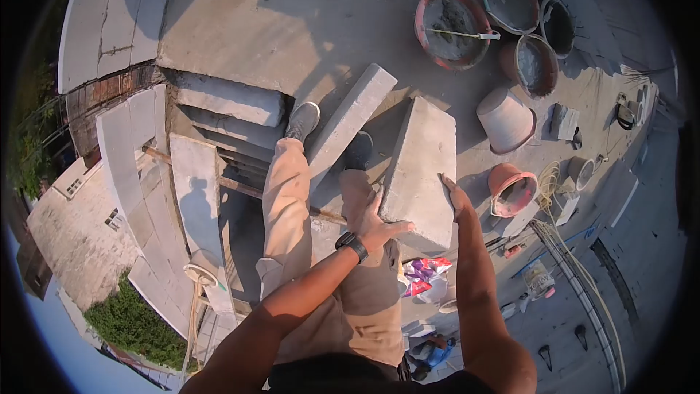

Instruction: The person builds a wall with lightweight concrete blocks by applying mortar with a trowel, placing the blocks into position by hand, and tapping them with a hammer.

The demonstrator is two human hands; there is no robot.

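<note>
A large pale concrete block (423, 171) stands tilted in front of me, held between both hands. My left hand (380, 228), with a black watch on the wrist, grips its near left edge, fingers along the side and thumb across the near end. On the opposite side, my right hand (458, 198) presses against the block's right face near the top edge. A second, longer concrete block (353, 122) lies slantwise between my feet, just left of the held one. The underside of the held block is hidden.
Stairwell steps (230, 102) drop away at my left foot. Mortar tubs (453, 29), an overturned bucket (505, 120) and an orange bucket (512, 190) stand to the right. A coiled hose (548, 184) and colourful bags (423, 276) lie nearer. Another person (435, 354) is behind.
</note>
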